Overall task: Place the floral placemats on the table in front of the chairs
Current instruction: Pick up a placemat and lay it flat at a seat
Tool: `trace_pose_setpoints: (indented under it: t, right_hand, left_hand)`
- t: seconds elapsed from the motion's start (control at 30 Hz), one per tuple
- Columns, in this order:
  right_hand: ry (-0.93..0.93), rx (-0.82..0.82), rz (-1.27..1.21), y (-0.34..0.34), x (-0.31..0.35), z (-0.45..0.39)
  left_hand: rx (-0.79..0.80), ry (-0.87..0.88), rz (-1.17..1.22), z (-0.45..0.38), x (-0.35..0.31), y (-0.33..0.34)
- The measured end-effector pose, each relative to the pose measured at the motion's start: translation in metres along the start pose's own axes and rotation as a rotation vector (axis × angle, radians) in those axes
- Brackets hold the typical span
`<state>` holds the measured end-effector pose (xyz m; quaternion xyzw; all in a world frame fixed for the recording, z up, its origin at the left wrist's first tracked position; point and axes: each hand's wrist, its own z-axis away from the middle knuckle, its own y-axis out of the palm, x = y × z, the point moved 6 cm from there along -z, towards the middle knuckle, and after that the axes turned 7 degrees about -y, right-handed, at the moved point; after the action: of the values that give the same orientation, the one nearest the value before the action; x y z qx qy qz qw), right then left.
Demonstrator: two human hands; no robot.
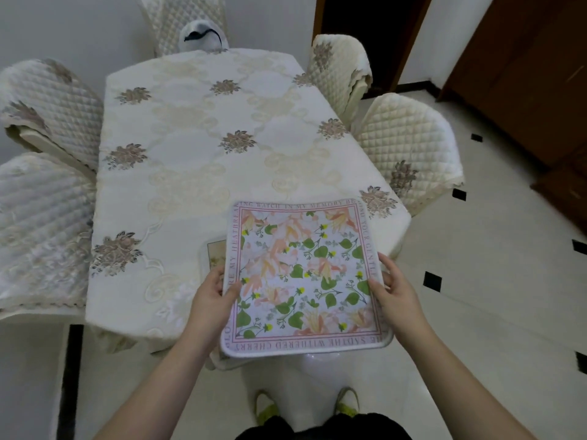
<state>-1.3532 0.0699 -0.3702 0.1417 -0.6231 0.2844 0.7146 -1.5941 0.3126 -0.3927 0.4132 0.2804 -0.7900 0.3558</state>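
Hands first: we hold a square floral placemat with pink lettered border by its two side edges, our left hand pinching the left edge, thumb on top and fingers curled beneath, our right hand gripping the right edge likewise. It is raised over the near end of the bench, which wears a cream embroidered cloth with brown flower motifs. Beneath the mat's left edge peeks a second, paler placemat lying on the cloth. Quilted cream chairs stand along both long sides and at the far end. A white cap sits at the far end of the bench.
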Motion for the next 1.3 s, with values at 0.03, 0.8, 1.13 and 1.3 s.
trace_pose_setpoints:
  t: [0.03, 0.8, 1.13, 1.3]
  right_hand:
    - [-0.008, -0.016, 0.012, -0.009, 0.001, 0.000]
    - [0.026, 0.038, -0.023, -0.215, -0.017, -0.037]
    - [0.014, 0.069, -0.020, -0.225, -0.011, -0.076]
    - [0.027, 0.067, -0.008, -0.226, -0.010, -0.107]
  left_hand:
    - [0.011, 0.003, 0.001, 0.002, -0.003, 0.008]
    - [-0.002, 0.000, -0.005, 0.074, -0.043, 0.211]
    - [-0.045, -0.037, 0.056, 0.053, -0.055, 0.231]
    - [-0.036, -0.020, 0.054, 0.024, -0.069, 0.242]
